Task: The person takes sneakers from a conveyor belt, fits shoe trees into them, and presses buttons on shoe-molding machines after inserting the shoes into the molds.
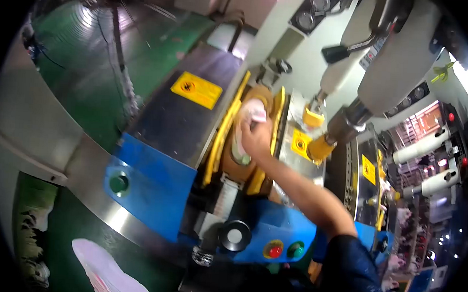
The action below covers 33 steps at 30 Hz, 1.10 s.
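My right hand (256, 141) reaches into the machine from the lower right, its fingers closed on a pale pink and white shoe (253, 109). The shoe lies lengthwise on a brown pad (236, 170) between two yellow side bars (225, 129). My hand and fingers cover part of it. A second pale pink shoe (108, 271) shows its sole at the lower left, apart from the right hand. My left hand is out of view, and what supports that second shoe cannot be seen.
Yellow-tipped press arms (321, 146) hang right of my forearm. A blue panel carries a red button (274, 250) and a green button (295, 249). A black knob (234, 236) sticks out at the front. More shoes (33, 236) stand at the lower left.
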Motion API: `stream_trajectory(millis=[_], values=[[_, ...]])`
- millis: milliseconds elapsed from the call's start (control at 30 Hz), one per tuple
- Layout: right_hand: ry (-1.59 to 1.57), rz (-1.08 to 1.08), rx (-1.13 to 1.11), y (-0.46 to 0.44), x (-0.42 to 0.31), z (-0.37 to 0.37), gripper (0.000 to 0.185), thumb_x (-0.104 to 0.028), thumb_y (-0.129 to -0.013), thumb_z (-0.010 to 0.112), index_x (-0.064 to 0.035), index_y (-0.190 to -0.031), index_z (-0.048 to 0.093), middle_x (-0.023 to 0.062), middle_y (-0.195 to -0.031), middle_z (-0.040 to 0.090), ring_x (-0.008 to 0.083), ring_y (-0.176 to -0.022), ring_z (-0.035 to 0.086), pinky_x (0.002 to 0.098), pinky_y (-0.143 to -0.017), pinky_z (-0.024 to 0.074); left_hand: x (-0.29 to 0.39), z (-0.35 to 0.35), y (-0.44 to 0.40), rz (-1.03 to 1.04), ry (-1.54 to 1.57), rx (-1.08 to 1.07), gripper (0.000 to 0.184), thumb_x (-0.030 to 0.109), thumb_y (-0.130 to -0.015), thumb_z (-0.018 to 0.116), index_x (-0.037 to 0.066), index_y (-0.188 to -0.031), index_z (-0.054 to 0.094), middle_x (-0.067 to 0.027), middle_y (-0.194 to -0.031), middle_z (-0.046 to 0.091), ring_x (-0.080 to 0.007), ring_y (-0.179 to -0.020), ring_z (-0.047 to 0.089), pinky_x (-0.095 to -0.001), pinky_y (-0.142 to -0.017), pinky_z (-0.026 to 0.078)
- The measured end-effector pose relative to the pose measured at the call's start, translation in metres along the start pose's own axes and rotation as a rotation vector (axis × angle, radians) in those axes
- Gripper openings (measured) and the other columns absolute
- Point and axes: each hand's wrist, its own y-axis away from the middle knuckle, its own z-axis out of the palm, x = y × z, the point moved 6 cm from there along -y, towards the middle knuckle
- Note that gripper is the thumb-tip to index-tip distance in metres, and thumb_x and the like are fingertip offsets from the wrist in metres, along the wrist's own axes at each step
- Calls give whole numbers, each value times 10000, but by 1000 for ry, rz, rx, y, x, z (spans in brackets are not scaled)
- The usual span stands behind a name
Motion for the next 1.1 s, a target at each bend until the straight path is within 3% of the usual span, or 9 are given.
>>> stream_trajectory(millis=[200,333,400,500,700,833,967,1033,1100], values=[[9,212,-40,6,-22,-15,519,-289,-824,620,94,-1102,408,309,-1091,471,441,-1036,509,465,-915,415,8,7,35,225,-100,-81,323,201,-889,592,25,-1156,542,-116,-1062,611,-253,-942,598,-391,-766,502],[-113,325,-429,7,-23,-35,641,-413,-821,632,97,-1166,453,237,-1076,601,339,-1022,603,385,-894,463,57,41,91,872,-605,-390,400,170,-924,573,-39,-1258,506,-160,-1229,580,-283,-1104,565,-410,-901,475],[-65,-72,-611,43,-79,-98,552,-339,-824,624,50,-1187,478,224,-1110,602,345,-1024,600,393,-919,456,49,40,99,962,-564,-425,482,286,-952,457,-11,-1330,425,-161,-1298,517,-301,-1154,536,-438,-936,468],[134,-767,-327,150,-113,-195,659,-242,-792,693,82,-1287,404,284,-1336,430,437,-1212,442,452,-1017,381,17,7,109,-62,379,-416,524,343,-967,423,7,-1367,390,-138,-1289,530,-294,-1118,570,-444,-930,490],[525,-649,-737,291,5,-248,784,-337,-791,701,43,-1375,342,290,-1444,283,455,-1344,271,594,-1069,232,-22,-21,183,-66,414,-398,524,308,-965,447,26,-1396,352,-120,-1367,464,-287,-1230,471,-437,-1046,376],[-111,-265,-619,286,-24,-287,818,-284,-794,714,52,-1402,281,285,-1448,285,426,-1344,292,486,-1097,257,-4,18,259,0,290,-610,507,206,-948,453,21,-1401,319,-157,-1374,441,-303,-1228,469,-436,-1043,383],[-902,106,-1160,366,3,-266,838,-323,-819,691,21,-1425,226,215,-1358,425,278,-1213,466,405,-1015,389,-52,-1,320,8,-300,-770,523,107,-826,662,12,-1282,425,-95,-1216,532,-233,-1101,562,-368,-874,515],[-1179,228,-1323,388,-3,-266,822,-399,-832,654,23,-1414,256,199,-1297,499,262,-1130,552,402,-978,438,-47,17,377,400,-499,-918,701,156,-801,728,14,-1372,345,-99,-1283,470,-215,-1204,463,-360,-1023,381],[-1552,552,-1599,400,-41,-304,801,-478,-831,605,14,-1392,315,199,-1290,507,280,-1131,558,419,-991,437,-49,6,408,-32,-120,-868,917,281,-826,721,24,-1474,125,-113,-1426,316,-204,-1311,328,-347,-1096,251]])
